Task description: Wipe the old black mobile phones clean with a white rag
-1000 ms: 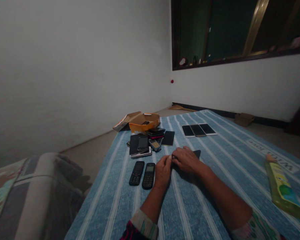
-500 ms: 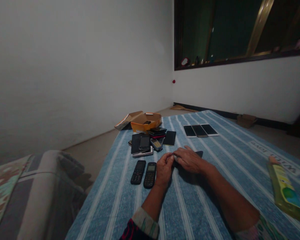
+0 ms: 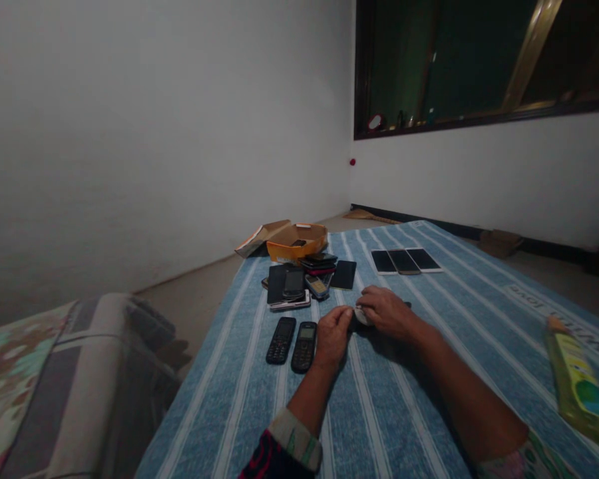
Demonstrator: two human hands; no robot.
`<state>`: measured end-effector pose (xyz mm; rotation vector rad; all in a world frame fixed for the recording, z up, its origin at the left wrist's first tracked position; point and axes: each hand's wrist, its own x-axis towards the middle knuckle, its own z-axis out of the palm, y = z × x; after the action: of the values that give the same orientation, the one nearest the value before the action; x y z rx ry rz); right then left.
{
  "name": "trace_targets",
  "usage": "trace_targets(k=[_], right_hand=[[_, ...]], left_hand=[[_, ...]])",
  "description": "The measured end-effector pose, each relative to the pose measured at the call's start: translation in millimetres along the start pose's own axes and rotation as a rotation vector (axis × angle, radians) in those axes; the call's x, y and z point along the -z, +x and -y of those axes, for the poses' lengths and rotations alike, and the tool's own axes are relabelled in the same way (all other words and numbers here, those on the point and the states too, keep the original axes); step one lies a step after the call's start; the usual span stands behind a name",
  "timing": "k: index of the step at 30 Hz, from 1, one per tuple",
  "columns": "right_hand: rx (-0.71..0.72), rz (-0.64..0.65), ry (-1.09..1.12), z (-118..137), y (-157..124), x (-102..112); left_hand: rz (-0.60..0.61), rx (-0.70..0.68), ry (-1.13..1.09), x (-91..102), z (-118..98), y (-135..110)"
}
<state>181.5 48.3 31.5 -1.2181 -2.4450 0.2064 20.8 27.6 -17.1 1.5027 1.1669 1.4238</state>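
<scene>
Both my hands rest together on a blue striped cloth point(image 3: 389, 412). My left hand point(image 3: 333, 336) is curled, its fingertips pinching a small pale object point(image 3: 360, 315) between the hands. My right hand point(image 3: 387, 311) is closed over a dark flat phone point(image 3: 406, 305), mostly hidden under it, and also touches the pale object. Two black keypad phones point(image 3: 293, 338) lie side by side just left of my left hand. A pile of several phones point(image 3: 302, 279) sits farther back.
An orange cardboard box point(image 3: 297, 241) with open flaps lies at the far left corner. Three smartphones point(image 3: 404, 261) lie in a row at the back. A yellow-green packet point(image 3: 582, 382) lies at the right edge. A cushioned seat point(image 3: 80, 392) stands to the left.
The view has drifted slightly left. My hands stay together over the dark phone, and the small pale object now shows between the fingers.
</scene>
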Motion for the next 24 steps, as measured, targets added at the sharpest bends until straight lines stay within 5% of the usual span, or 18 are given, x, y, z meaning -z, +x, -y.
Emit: trace_targets(k=[6, 16, 24], right_hand=[[-0.041, 0.04, -0.104, 5.5, -1.7, 4.5], [-0.055, -0.032, -0.223, 35.7, 0.7, -20.5], [0.031, -0.056, 0.121, 19.0, -5.0, -10.4]], left_hand=[[0.005, 0.001, -0.007, -0.8, 0.9, -0.5], [-0.011, 0.008, 0.002, -0.5, 4.4, -0.5], [-0.005, 0.024, -0.03, -2.5, 4.9, -2.5]])
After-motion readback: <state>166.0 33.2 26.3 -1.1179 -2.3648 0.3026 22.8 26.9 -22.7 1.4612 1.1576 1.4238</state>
